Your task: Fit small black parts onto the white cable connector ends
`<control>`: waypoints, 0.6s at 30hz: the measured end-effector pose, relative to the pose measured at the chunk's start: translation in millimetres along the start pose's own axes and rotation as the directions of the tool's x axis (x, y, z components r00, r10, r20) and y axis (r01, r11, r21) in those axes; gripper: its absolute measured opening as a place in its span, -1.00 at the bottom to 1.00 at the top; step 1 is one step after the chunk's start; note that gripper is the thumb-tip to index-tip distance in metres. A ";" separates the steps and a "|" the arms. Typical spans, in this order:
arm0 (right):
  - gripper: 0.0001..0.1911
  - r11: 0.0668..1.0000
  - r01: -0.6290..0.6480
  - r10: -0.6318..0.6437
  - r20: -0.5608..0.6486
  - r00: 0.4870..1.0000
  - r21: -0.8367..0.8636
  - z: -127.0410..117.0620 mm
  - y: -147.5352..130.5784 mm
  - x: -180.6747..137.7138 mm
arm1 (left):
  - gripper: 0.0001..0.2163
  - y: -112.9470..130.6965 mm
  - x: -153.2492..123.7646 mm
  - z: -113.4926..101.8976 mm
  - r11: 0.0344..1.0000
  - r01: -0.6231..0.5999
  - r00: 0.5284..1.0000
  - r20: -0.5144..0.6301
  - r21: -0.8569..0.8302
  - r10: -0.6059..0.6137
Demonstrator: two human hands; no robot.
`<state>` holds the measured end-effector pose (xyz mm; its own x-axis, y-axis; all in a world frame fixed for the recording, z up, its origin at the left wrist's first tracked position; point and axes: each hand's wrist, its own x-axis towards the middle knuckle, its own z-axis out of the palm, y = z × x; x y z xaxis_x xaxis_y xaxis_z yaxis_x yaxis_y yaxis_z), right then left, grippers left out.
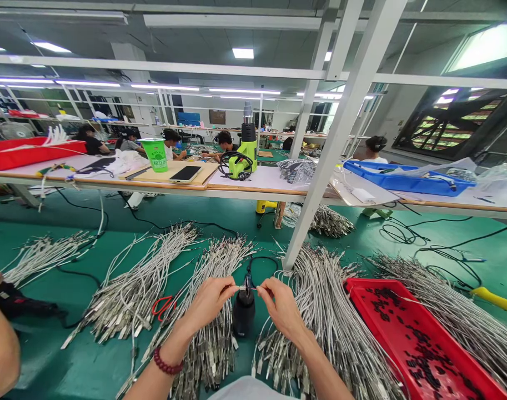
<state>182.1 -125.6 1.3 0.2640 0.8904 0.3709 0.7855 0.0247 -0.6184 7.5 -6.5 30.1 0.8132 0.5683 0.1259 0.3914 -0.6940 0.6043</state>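
My left hand [207,303], with a beaded bracelet at the wrist, pinches one end of a thin cable [242,288]. From the other side, my right hand [281,305] pinches the same piece, its fingers closed. The cable is small at this distance, and its details are hard to make out. It lies across the top of an upright black heat gun [244,316], which stands between my hands. White cable bundles [214,311] with metal connectors lie by my left hand. Another large bundle [328,311] spreads out beside my right forearm.
At the right, a red tray [357,294] holds small black pieces. Red-handled scissors [164,307] lie left. A white post [320,161] rises ahead, crossing a shelf with a green heat gun [248,147], a phone [185,174] and a cup [155,155]. Another person's arm [1,339] shows at left.
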 end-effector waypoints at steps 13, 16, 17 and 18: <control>-0.74 0.998 -0.009 0.009 -0.008 1.000 0.054 -0.1 -1.4 1.2 | -0.77 9.5 -0.6 -5.8 0.993 0.019 1.000 -0.015 -0.119 -0.021; -0.76 0.998 -0.006 0.008 -0.021 1.000 0.068 0.1 -0.8 0.6 | -0.77 8.3 -0.8 -4.4 0.994 0.039 0.999 -0.033 -0.102 -0.042; -0.76 0.998 -0.008 0.009 -0.024 1.000 0.070 -0.2 -0.8 0.5 | -0.77 7.3 -0.7 -3.6 0.995 0.045 0.998 -0.037 -0.087 -0.048; -0.77 0.997 -0.008 0.010 -0.027 1.000 0.071 -0.7 -0.9 0.5 | -0.77 6.2 -0.5 -2.8 0.996 0.044 0.998 -0.040 -0.073 -0.047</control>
<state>181.9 -125.5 2.6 0.2868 0.8781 0.3830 0.7417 0.0495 -0.6689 8.3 -9.9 36.0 0.7760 0.6175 0.1284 0.3947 -0.6342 0.6648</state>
